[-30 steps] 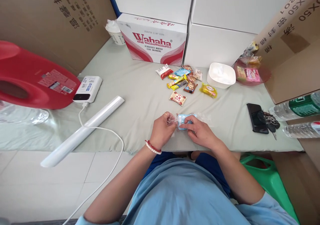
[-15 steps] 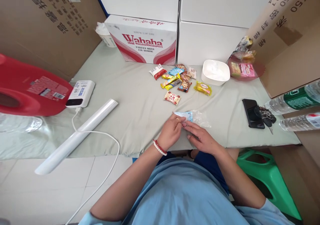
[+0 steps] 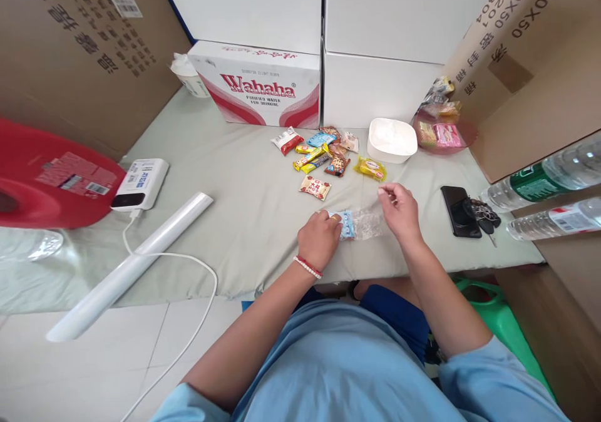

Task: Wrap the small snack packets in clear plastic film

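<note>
My left hand point(image 3: 319, 237) is closed over the left end of a small blue-and-white packet point(image 3: 347, 225) on the cloth. Its fingertips are partly out of sight. From the packet a crinkled clear plastic bag point(image 3: 370, 223) spreads to the right. Just past the bag's right end, my right hand point(image 3: 401, 212) is raised with curled fingers, thumb and forefinger close together. What it pinches, if anything, I cannot make out. Beyond my hands lie a cream-and-red snack packet point(image 3: 315, 188), a yellow snack packet point(image 3: 370, 168) and a heap of small wrapped snacks point(image 3: 323, 153).
Behind the snacks stand a white plastic tub point(image 3: 392, 141), a red translucent bowl point(image 3: 462, 143) of snacks and a Wahaha carton point(image 3: 258, 93). At right are a phone point(image 3: 460, 212), keys point(image 3: 486, 215) and bottles point(image 3: 539, 184). A white tube point(image 3: 136, 262) and cable point(image 3: 197, 258) lie left.
My right hand has left the packet beside my left hand and moved up and to the right, past the clear bag's end. My left hand stays at the packet. The view has shifted slightly.
</note>
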A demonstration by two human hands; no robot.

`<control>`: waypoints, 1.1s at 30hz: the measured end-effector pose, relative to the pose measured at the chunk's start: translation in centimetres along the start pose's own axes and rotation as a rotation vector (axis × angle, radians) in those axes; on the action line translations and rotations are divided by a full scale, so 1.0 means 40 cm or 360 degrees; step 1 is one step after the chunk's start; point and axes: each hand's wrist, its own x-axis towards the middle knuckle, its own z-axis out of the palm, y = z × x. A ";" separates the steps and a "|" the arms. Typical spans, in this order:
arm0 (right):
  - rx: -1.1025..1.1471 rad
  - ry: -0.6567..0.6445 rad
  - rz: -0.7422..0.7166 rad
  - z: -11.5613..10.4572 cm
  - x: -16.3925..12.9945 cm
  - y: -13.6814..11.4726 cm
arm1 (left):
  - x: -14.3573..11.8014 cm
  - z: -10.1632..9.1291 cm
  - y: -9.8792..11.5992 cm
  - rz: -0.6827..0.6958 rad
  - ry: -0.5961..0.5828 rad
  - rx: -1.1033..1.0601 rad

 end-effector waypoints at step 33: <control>0.1113 -0.0755 0.0361 0.055 -0.187 -0.064 | -0.087 0.078 0.060 0.0511 0.0888 -0.0838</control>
